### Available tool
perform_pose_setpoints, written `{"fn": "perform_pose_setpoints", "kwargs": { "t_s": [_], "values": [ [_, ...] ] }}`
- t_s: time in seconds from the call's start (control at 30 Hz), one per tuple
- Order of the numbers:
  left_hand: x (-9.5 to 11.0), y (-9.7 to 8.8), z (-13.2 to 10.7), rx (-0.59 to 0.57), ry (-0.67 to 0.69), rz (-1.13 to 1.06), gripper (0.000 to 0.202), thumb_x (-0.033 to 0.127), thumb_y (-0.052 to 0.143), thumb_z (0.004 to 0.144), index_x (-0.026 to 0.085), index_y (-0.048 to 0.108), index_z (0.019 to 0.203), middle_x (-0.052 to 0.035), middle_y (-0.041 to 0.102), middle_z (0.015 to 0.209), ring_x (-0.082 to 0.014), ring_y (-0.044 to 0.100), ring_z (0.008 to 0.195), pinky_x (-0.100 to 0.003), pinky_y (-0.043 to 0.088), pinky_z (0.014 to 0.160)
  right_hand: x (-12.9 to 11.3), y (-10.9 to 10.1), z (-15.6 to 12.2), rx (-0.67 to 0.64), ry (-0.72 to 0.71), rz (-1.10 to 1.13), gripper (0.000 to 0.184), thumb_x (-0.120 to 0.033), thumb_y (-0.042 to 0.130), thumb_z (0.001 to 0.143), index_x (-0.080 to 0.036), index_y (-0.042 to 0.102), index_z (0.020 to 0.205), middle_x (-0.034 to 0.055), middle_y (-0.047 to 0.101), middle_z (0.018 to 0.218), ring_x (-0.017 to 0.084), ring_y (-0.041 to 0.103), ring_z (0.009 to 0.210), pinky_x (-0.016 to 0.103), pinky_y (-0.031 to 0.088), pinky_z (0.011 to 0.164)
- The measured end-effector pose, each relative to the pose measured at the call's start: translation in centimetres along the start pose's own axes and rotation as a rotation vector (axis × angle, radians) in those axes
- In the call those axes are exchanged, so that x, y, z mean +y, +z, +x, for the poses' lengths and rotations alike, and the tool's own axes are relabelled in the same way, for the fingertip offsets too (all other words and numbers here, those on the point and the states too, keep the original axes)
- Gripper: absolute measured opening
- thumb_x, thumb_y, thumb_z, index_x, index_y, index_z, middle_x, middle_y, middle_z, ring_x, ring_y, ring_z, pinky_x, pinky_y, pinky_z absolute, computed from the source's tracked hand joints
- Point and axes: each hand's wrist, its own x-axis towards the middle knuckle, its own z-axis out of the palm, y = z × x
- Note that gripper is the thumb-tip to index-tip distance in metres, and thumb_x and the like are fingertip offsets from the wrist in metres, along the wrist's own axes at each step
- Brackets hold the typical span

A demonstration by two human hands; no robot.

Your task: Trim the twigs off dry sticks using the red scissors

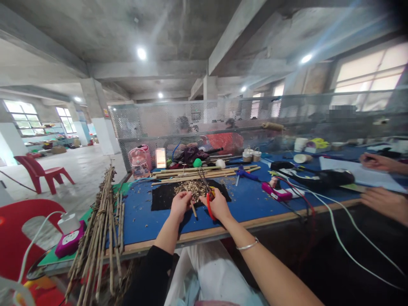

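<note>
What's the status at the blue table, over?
Left hand holding short stick. Right hand gripping red-handled scissors. Pale chips heaped on black cloth, just ahead of both hands.

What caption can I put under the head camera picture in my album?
Left hand holding a stick, right hand holding red-handled scissors, near a pile of small chips.

Both hands (pixel 181 206) (pixel 219 205) curled, close together

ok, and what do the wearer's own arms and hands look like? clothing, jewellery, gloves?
Left hand and right hand are both ungloved. A plain black sleeve covers part of the left arm, stopping short of the wrist. The right forearm is bare as far as the frame shows, with a thin silver-coloured bangle. Rings: too small to tell.
</note>
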Motion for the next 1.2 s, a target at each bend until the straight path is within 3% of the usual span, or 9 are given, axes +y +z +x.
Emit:
{"fn": "perform_pose_setpoints", "kwargs": {
  "t_s": [0.17,0.3,0.47,0.83,1.2],
  "values": [
    [0.1,0.2,-0.3,-0.064,0.055,0.071,0.039,0.041,0.076,0.053,0.016,0.052,0.071,0.0035,0.054,0.053,-0.0074,0.051,0.045,-0.017,0.035,0.043,-0.2,0.1,-0.1,-0.109,0.0,-0.128,0.041,-0.045,0.063,0.066,-0.019,0.054,0.096,0.0046,0.064,0.09,0.017,0.059,0.079,0.025,0.044,0.069],
    [-0.1,0.1,-0.1,-0.018,0.111,0.118,0.04,0.041,0.076,0.052,0.015,0.053,0.072,0.0041,0.053,0.051,-0.0061,0.045,0.04,-0.018,0.033,0.041,-0.5,0.1,0.1,-0.243,-0.076,-0.271,0.045,-0.05,0.066,0.062,-0.018,0.057,0.092,0.0067,0.062,0.095,0.02,0.058,0.086,0.026,0.043,0.072],
    [-0.2,-0.1,0.2,0.02,0.175,0.151,0.04,0.042,0.076,0.05,0.016,0.05,0.065,0.0055,0.051,0.048,-0.0052,0.04,0.038,-0.018,0.032,0.039,-0.8,-0.2,0.6,-0.375,-0.038,-0.339,0.045,-0.053,0.064,0.064,-0.017,0.06,0.092,0.0073,0.063,0.094,0.02,0.059,0.086,0.025,0.042,0.071],
    [-0.2,-0.1,0.1,0.007,0.192,0.131,0.04,0.043,0.076,0.05,0.016,0.051,0.065,0.0044,0.053,0.052,-0.0072,0.045,0.044,-0.019,0.034,0.042,-0.6,0.6,0.4,-0.334,-0.021,-0.348,0.05,-0.054,0.065,0.064,-0.017,0.059,0.098,0.0086,0.062,0.1,0.023,0.057,0.095,0.027,0.041,0.077],
    [-0.1,-0.3,0.2,-0.031,0.145,0.099,0.041,0.046,0.07,0.058,0.013,0.064,0.081,-0.0011,0.061,0.065,-0.0071,0.049,0.048,-0.017,0.035,0.042,-0.5,0.8,0.6,-0.283,0.005,-0.296,0.048,-0.053,0.065,0.064,-0.018,0.061,0.096,0.0088,0.063,0.098,0.022,0.058,0.092,0.026,0.041,0.073]
  ]
}}
